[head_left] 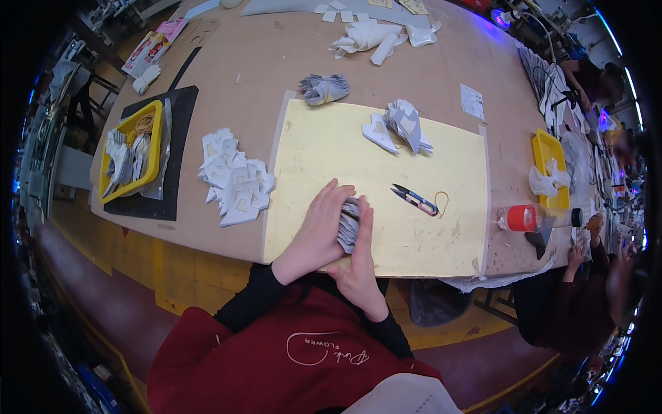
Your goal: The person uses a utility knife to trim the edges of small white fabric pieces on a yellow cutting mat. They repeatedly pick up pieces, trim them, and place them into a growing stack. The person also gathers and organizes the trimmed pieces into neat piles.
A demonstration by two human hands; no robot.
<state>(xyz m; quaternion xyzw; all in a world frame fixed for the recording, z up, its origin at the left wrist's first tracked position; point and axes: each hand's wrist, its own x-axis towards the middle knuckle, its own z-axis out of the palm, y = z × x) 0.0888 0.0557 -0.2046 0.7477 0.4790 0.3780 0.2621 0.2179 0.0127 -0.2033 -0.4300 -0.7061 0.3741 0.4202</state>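
Between my two hands, near the front edge of a yellow sheet (317, 152), stands a stack of grey-white cut fabric pieces (349, 226). My left hand (321, 224) presses its left side, fingers together. From the right, my right hand (360, 265) closes on the same stack. Thread snips (415, 199) with dark blades lie to the right, beside a tan rubber band (442, 202). Farther back on the sheet rests a bundle of white cut pieces (403, 125). A rolled grey bundle (324, 89) lies at the sheet's far left corner. Loose white pieces (236, 181) are heaped left of the sheet.
At the left, a yellow tray (157, 148) holds bundles and rubber bands on a black board (181, 131). Another yellow tray (567, 196) stands right, near a red-labelled clear bottle (518, 218). White scraps (369, 38) lie at the back. People sit along the right side.
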